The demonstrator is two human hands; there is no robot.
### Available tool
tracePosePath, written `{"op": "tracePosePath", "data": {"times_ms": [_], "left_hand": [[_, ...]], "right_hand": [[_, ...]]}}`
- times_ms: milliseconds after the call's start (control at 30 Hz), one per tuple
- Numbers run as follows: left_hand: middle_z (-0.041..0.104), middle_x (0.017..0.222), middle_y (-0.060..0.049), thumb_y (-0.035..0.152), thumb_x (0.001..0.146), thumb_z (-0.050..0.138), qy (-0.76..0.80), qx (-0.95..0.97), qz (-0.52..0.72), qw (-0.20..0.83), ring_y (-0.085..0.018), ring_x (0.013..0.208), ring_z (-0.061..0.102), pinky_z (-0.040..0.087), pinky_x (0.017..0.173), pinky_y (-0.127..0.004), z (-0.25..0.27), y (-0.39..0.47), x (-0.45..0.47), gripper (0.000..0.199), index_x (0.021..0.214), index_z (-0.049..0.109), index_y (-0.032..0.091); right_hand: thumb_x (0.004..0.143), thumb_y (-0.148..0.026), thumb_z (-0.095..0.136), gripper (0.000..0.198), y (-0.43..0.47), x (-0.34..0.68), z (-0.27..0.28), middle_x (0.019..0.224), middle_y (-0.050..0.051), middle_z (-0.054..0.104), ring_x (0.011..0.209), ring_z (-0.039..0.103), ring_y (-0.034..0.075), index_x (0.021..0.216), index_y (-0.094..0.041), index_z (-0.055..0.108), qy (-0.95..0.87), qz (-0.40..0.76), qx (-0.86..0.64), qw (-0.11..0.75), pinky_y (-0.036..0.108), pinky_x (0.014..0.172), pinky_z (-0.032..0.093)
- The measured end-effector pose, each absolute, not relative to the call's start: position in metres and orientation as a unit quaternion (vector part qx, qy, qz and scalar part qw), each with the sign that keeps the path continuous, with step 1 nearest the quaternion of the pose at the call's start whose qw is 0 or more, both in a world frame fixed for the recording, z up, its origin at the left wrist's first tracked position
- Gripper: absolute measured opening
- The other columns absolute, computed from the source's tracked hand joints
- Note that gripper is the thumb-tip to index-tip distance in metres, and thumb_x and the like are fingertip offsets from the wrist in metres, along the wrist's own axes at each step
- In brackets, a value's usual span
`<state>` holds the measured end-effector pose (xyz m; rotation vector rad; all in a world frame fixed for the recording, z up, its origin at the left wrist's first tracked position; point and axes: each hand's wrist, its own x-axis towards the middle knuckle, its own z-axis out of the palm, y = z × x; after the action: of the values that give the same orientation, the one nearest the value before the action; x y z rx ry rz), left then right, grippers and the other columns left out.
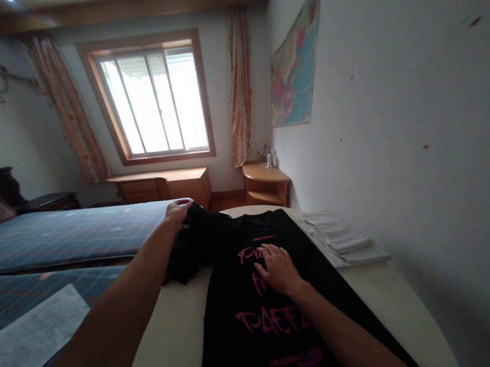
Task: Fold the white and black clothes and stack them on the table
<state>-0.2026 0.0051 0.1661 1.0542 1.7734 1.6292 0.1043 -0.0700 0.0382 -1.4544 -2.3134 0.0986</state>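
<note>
Black cotton is under both sets of my fingers. My right hand point(279, 270) lies flat on the chest of the black short-sleeved T-shirt with pink lettering point(262, 302), fingers point(268, 254) spread a little apart and pressing down on the print, clamped on nothing. My left hand point(177, 212) reaches further out to the shirt's left sleeve point(191, 252); those fingers are curled together over a bunched fold of the cloth at the shoulder, closed on it, and the sleeve below them hangs crumpled.

The shirt lies front side up on the pale cream rounded surface point(167, 346), its collar pointing away from me and its hem running out of view at the bottom edge. Its body looks smooth and flat from chest to hem. Judging from that, the laying-out is done and the folding has hardly started: the left sleeve is gathered but not yet laid across the body, the right side lies unfolded, and the length has not been doubled.

Just beside the shirt on the right, against the white wall, sits a stack of folded white cloths or papers point(341, 237); I cannot tell which. To the left is a bed with a blue checked cover point(51, 235), a white printed sheet of paper point(30, 338) lying on it.
</note>
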Motion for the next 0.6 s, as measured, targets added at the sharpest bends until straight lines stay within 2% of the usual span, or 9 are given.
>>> {"op": "tracePosePath", "data": {"times_ms": [167, 333, 467, 533, 600], "left_hand": [[0.069, 0.073, -0.005, 0.019, 0.078, 0.07, 0.663, 0.383, 0.595, 0.246, -0.014, 0.058, 0.064, 0.053, 0.056, -0.024, 0.164, 0.015, -0.201, 0.028, 0.105, 0.067, 0.012], [0.071, 0.088, -0.01, 0.026, 0.079, 0.069, 0.7, 0.356, 0.585, 0.202, -0.017, 0.067, 0.067, 0.052, 0.056, -0.024, 0.149, 0.008, -0.211, 0.035, 0.11, 0.064, 0.01], [0.07, 0.101, -0.017, 0.043, 0.083, 0.066, 0.721, 0.34, 0.569, 0.203, -0.022, 0.072, 0.07, 0.053, 0.057, -0.029, 0.126, -0.01, -0.214, 0.059, 0.126, 0.05, 0.007], [0.07, 0.105, -0.017, 0.047, 0.078, 0.071, 0.721, 0.352, 0.56, 0.207, -0.023, 0.077, 0.071, 0.055, 0.065, -0.032, 0.113, -0.021, -0.212, 0.073, 0.132, 0.043, 0.007], [0.07, 0.108, -0.015, 0.041, 0.071, 0.079, 0.714, 0.387, 0.55, 0.194, -0.024, 0.089, 0.071, 0.054, 0.079, -0.032, 0.102, -0.03, -0.209, 0.081, 0.136, 0.041, 0.01]], "right_hand": [[0.09, -0.041, 0.051, 0.067, -0.068, 0.029, 0.043, 0.152, 0.01, 0.041, 0.143, 0.031, 0.027, 0.15, -0.018, 0.034, -0.872, 0.121, -0.396, 0.26, 0.045, 0.118, 0.018], [0.091, -0.049, 0.049, 0.077, -0.065, -0.011, 0.031, 0.16, 0.012, 0.026, 0.147, 0.02, 0.031, 0.155, -0.015, 0.023, -0.89, 0.206, -0.36, 0.192, 0.051, 0.119, 0.016], [0.092, -0.057, 0.044, 0.078, -0.06, -0.017, 0.018, 0.162, 0.008, 0.017, 0.148, 0.014, 0.035, 0.156, -0.02, 0.02, -0.888, 0.233, -0.365, 0.156, 0.054, 0.118, 0.016], [0.094, -0.059, 0.04, 0.074, -0.059, -0.018, 0.013, 0.163, 0.006, 0.017, 0.148, 0.013, 0.035, 0.155, -0.022, 0.023, -0.888, 0.227, -0.368, 0.155, 0.055, 0.118, 0.014], [0.095, -0.058, 0.037, 0.069, -0.059, -0.018, 0.009, 0.162, 0.005, 0.018, 0.148, 0.014, 0.034, 0.154, -0.023, 0.026, -0.889, 0.215, -0.371, 0.16, 0.054, 0.118, 0.013]]}}
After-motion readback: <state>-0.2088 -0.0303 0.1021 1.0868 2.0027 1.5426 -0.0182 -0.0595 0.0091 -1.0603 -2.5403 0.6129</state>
